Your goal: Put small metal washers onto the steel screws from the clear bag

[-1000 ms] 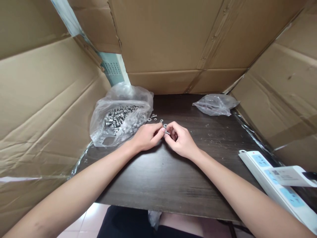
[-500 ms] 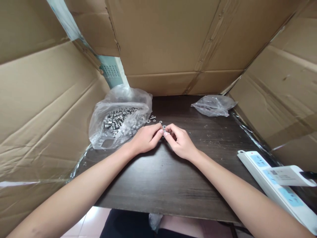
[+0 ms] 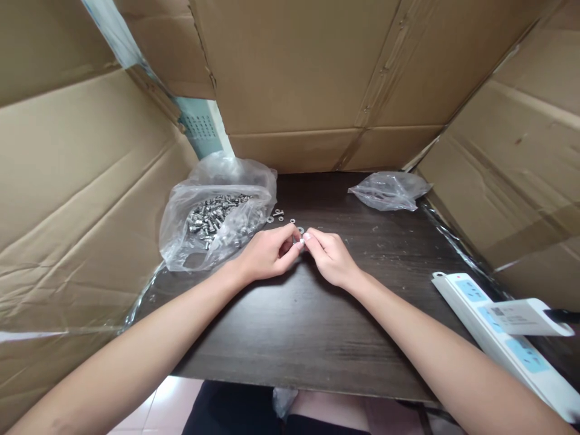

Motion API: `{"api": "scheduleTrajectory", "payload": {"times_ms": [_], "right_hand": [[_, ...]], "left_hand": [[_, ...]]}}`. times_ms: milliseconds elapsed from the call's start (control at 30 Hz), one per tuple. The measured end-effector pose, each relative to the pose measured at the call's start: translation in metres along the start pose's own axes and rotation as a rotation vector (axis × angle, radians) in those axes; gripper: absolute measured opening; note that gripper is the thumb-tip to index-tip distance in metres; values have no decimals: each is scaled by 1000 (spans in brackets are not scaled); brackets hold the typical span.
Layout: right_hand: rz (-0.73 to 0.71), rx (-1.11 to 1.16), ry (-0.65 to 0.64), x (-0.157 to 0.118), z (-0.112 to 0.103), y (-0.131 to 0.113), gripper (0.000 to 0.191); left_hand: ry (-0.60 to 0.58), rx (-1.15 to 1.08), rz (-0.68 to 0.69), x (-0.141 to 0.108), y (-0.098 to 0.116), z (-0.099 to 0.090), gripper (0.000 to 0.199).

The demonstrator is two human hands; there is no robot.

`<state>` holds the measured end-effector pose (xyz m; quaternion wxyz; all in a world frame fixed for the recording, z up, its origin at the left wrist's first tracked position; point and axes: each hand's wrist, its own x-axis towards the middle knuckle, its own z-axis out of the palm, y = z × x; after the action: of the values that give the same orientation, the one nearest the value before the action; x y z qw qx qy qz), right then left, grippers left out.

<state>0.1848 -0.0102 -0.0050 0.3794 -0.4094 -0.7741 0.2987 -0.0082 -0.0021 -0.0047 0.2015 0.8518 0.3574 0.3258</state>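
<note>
Over the middle of the table [image 3: 290, 326], my left hand [image 3: 272, 251] and my right hand [image 3: 330, 257] meet fingertip to fingertip. Both are closed in a pinch on a small shiny metal bolt [image 3: 301, 241], mostly covered by the fingers; whether a nut or washer sits on it is too small to tell. Just beyond the fingertips lies a flat washer [image 3: 301, 230]. Farther back are a smaller ring [image 3: 292, 221], another washer [image 3: 270, 220] and a loose bolt [image 3: 278, 213]. Left of my left hand, an open clear plastic bag [image 3: 174, 241] holds many metal bolts [image 3: 212, 216].
A second clear plastic bag [image 3: 389, 191] lies crumpled at the back right. Along the right edge runs a white power strip [image 3: 480, 305] with a white tag [image 3: 521, 317] over it. Cardboard walls [image 3: 308, 72] enclose the table at the back and both sides.
My right fingers have straightened and drawn together around the bolt, while the left fingers curl more. The whole view has shifted slightly; the bags and loose parts stay put on the table.
</note>
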Motion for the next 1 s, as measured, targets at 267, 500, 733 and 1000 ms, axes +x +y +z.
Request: {"api": "scheduleTrajectory", "payload": {"times_ms": [267, 500, 733, 1000], "right_hand": [[-5, -1, -30, 0, -2, 0, 28], [-12, -39, -14, 0, -1, -2, 34], [4, -7, -4, -1, -1, -1, 37], [-55, -25, 24, -1, 1, 0, 24]], "left_hand": [[5, -13, -2, 0, -2, -1, 11], [9, -34, 20, 0, -3, -1, 13], [18, -60, 13, 0, -4, 1, 13], [11, -28, -15, 1, -4, 0, 20]]}}
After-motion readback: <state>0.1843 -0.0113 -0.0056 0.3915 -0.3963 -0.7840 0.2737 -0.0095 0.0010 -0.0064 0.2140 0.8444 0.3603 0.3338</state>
